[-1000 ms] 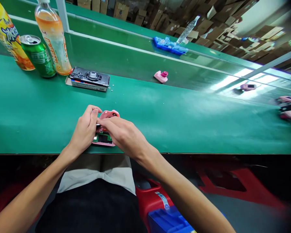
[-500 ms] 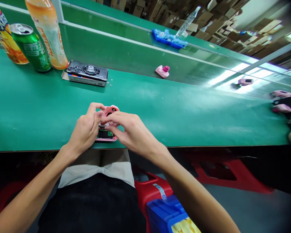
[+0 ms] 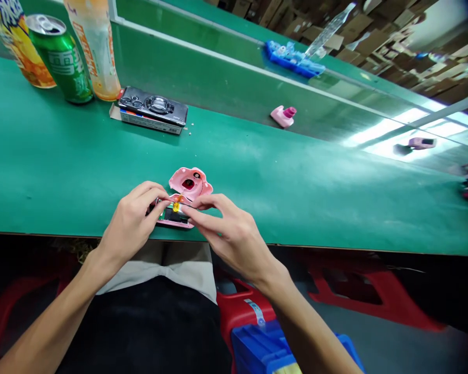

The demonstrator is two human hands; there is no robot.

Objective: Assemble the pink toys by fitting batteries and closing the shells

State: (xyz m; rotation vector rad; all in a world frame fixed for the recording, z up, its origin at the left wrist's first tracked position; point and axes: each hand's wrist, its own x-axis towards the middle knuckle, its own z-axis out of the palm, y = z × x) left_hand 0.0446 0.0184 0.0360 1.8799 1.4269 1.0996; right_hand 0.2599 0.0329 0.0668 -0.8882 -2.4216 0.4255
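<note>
An opened pink casing (image 3: pixel 174 224) lies near the table's front edge, its green and black circuit board exposed. Behind it rests a pink shell cover (image 3: pixel 199 189) with a dark red window and a small round hole, inner side up. My left hand (image 3: pixel 134 215) is closed over the casing's left end, thumb and index fingertip pinched together; what lies between them is too small to make out. My right hand (image 3: pixel 232 223) pinches a small silvery part with yellow tape (image 3: pixel 176 206) above the board. Its fingertips partly cover that part.
A boxed dark phone-like device (image 3: pixel 152 109) lies behind my hands, beside an orange bottle (image 3: pixel 97 62) and a green can (image 3: pixel 60 59). Farther off are a pink part (image 3: pixel 283 116), a blue tray (image 3: pixel 292 58) and a pink camera-like piece (image 3: pixel 421 143). A blue bin (image 3: pixel 257 345) stands below.
The pink cover has come away from under my fingers and lies behind the casing. My hands have moved apart, and the yellow-taped part now shows. The view has shifted left.
</note>
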